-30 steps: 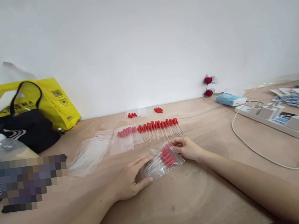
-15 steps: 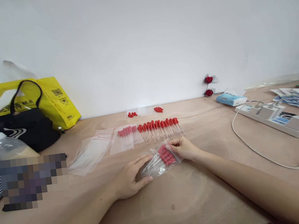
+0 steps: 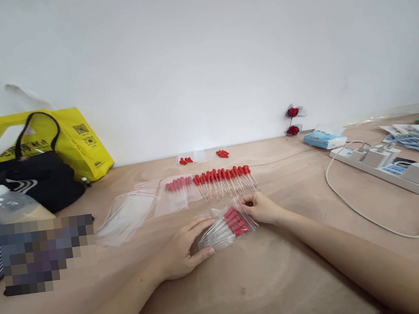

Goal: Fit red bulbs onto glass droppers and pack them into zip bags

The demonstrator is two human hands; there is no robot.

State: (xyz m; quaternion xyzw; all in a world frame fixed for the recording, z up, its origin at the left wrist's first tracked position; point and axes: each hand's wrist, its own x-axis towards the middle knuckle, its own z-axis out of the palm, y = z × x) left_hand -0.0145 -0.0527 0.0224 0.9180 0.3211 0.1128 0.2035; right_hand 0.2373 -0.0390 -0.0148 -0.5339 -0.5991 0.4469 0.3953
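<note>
Right at the fingertips, the left hand (image 3: 182,249) pinches the near end of a small clear plastic zip bag packed with red-capped droppers (image 3: 226,224), thumb under its lower corner and fingers laid flat along its upper edge, while the right hand (image 3: 262,207) has its fingers curled together, nipping the bag's far end by the red caps. The bag lies slanted on the bare brown wooden tabletop (image 3: 248,284), stretched between the two hands. Just beyond the hands a row of loose red-capped clear droppers (image 3: 225,181) lies side by side, and to its left a second clear bag of droppers (image 3: 177,192) rests beside a scatter of empty clear zip bags (image 3: 127,215). Further back, near the white wall, sit small clusters of loose red caps (image 3: 222,153). Well off to the right lies a white power strip with plugs and cables (image 3: 386,168); at the far left a black handbag (image 3: 40,183) leans against a yellow shopping bag (image 3: 77,137).
</note>
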